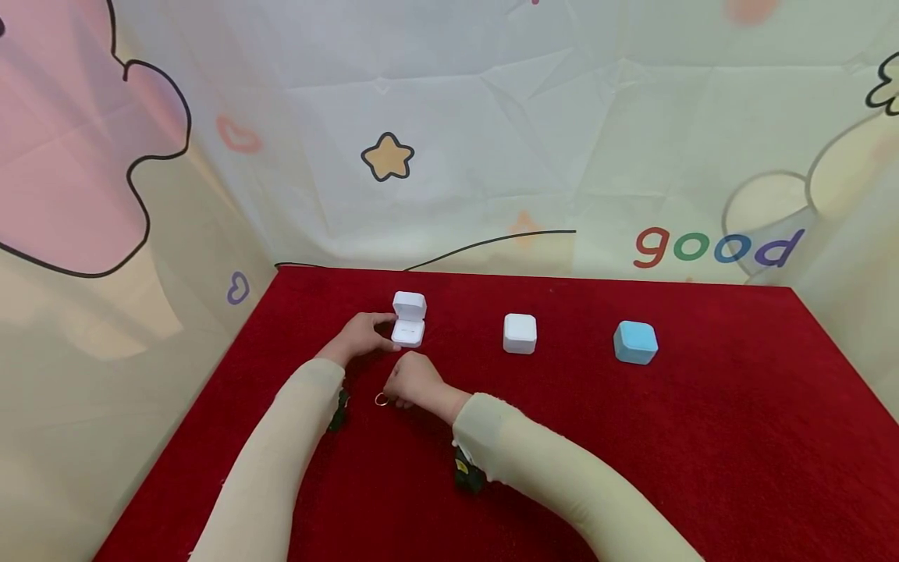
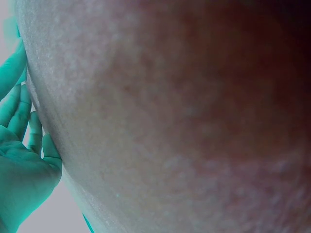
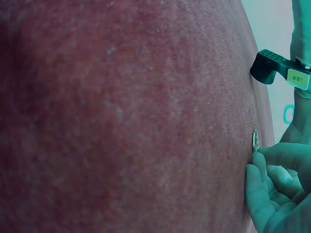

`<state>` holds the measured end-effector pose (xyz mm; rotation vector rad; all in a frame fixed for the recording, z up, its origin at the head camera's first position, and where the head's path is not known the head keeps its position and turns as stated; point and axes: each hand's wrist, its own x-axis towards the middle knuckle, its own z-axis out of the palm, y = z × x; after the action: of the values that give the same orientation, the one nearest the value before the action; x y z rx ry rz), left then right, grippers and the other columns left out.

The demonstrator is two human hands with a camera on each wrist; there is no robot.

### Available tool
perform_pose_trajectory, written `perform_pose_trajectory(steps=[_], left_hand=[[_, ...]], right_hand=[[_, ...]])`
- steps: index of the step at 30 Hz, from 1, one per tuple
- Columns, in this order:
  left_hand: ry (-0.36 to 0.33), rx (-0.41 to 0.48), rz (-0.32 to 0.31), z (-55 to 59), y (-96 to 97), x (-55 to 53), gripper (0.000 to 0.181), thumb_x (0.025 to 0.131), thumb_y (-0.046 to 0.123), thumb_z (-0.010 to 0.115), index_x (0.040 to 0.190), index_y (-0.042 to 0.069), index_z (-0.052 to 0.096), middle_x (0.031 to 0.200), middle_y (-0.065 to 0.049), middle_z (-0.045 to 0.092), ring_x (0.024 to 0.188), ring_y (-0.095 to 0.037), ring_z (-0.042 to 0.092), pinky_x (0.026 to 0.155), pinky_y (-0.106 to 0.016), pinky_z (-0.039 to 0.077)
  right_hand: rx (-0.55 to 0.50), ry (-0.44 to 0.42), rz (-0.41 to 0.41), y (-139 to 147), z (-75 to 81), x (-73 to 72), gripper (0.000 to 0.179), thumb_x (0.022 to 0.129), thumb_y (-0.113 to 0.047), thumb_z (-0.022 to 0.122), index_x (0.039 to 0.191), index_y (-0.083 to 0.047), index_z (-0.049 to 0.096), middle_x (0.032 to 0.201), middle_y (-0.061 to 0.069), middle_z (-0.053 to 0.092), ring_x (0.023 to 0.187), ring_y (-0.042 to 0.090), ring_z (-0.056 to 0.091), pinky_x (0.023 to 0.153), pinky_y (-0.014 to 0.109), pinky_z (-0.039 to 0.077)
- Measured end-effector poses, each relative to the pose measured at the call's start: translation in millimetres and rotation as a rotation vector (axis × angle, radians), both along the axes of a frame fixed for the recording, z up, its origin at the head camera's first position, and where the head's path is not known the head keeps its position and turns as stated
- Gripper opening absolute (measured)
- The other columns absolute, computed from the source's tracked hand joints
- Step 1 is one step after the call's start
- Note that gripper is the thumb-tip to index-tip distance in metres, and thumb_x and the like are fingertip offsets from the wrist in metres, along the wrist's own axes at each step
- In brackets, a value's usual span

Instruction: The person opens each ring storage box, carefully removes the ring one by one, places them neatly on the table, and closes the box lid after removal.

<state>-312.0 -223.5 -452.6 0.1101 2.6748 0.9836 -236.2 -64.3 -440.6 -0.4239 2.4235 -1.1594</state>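
Note:
An open white ring box [image 1: 409, 332] stands on the red cloth with its lid raised. My left hand [image 1: 360, 334] holds it from the left side, thumb at the near corner and a finger higher up by the hinge. In the left wrist view the left hand [image 2: 26, 160] shows at the left edge, fingers spread. Just in front of the box, my right hand [image 1: 414, 380] pinches a thin gold ring [image 1: 381, 400] low over the cloth. The right wrist view shows that ring [image 3: 255, 141] upright between thumb and fingertip of the right hand [image 3: 277, 189].
A closed white box [image 1: 520, 334] stands right of the open one, and a closed light blue box [image 1: 635, 343] farther right. The red cloth [image 1: 562, 437] covers the table up to a printed curtain [image 1: 477, 156] behind. A dark wrist camera [image 3: 265, 67] sits on the left wrist.

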Motion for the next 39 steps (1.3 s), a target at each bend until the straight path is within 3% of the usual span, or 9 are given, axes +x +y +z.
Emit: perform_pose_trajectory(steps=[5, 12, 15, 20, 28, 35, 39], left_hand=[[0.002, -0.001, -0.002, -0.3, -0.5, 0.6, 0.063, 0.091, 0.012, 0.074, 0.149, 0.003, 0.052, 0.156, -0.023, 0.048, 0.141, -0.037, 0.045, 0.119, -0.051, 0.041], [0.019, -0.020, -0.008, -0.2, -0.6, 0.2, 0.063, 0.091, 0.013, 0.076, 0.148, 0.003, 0.053, 0.155, -0.023, 0.049, 0.139, -0.037, 0.047, 0.120, -0.052, 0.040], [0.022, -0.026, -0.012, -1.1, -1.5, -0.1, 0.063, 0.090, 0.013, 0.076, 0.148, 0.003, 0.053, 0.155, -0.023, 0.050, 0.141, -0.037, 0.047, 0.121, -0.052, 0.039], [0.021, -0.018, -0.011, -2.8, -2.4, -1.3, 0.062, 0.091, 0.013, 0.075, 0.148, 0.002, 0.053, 0.154, -0.023, 0.050, 0.143, -0.038, 0.046, 0.122, -0.053, 0.037], [0.016, -0.009, -0.003, -3.1, -1.6, -1.4, 0.063, 0.091, 0.013, 0.076, 0.148, 0.003, 0.053, 0.155, -0.023, 0.050, 0.145, -0.038, 0.045, 0.122, -0.054, 0.037], [0.010, -0.007, 0.001, -4.6, -2.0, -1.5, 0.063, 0.091, 0.013, 0.075, 0.149, 0.003, 0.052, 0.155, -0.023, 0.049, 0.144, -0.038, 0.045, 0.123, -0.053, 0.036], [0.007, -0.008, -0.001, -3.4, -1.7, -1.0, 0.063, 0.091, 0.013, 0.074, 0.149, 0.002, 0.051, 0.155, -0.023, 0.049, 0.143, -0.038, 0.045, 0.123, -0.053, 0.037]], right_hand=[[-0.048, -0.040, 0.005, 2, -2.5, -2.0, 0.018, 0.089, -0.003, 0.070, 0.076, 0.006, 0.078, 0.076, 0.021, 0.077, 0.047, 0.006, 0.058, 0.051, 0.022, 0.056], [-0.249, -0.267, -0.020, 13, -6.3, -8.7, 0.020, 0.092, -0.005, 0.068, 0.104, 0.009, 0.076, 0.095, 0.021, 0.079, 0.059, 0.007, 0.063, 0.069, 0.029, 0.064], [-0.286, -0.316, -0.021, 17, -6.4, -11.2, 0.026, 0.095, -0.010, 0.067, 0.114, 0.006, 0.071, 0.101, 0.016, 0.078, 0.067, 0.009, 0.066, 0.074, 0.030, 0.064], [-0.314, -0.230, -0.049, 22, -4.9, -12.2, 0.028, 0.100, -0.018, 0.063, 0.120, 0.002, 0.067, 0.108, 0.017, 0.075, 0.078, 0.012, 0.068, 0.073, 0.029, 0.062], [-0.406, -0.063, -0.220, 29, -8.8, -16.0, 0.028, 0.104, -0.024, 0.055, 0.114, 0.001, 0.062, 0.110, 0.022, 0.071, 0.087, 0.022, 0.070, 0.069, 0.027, 0.058], [-0.398, 0.009, -0.261, 34, -11.2, -24.1, 0.028, 0.104, -0.024, 0.054, 0.115, 0.001, 0.063, 0.110, 0.021, 0.070, 0.088, 0.019, 0.065, 0.068, 0.020, 0.049], [-0.410, 0.015, -0.303, 37, -12.5, -30.3, 0.029, 0.104, -0.023, 0.054, 0.118, 0.000, 0.063, 0.110, 0.020, 0.069, 0.088, 0.020, 0.064, 0.071, 0.021, 0.050]])
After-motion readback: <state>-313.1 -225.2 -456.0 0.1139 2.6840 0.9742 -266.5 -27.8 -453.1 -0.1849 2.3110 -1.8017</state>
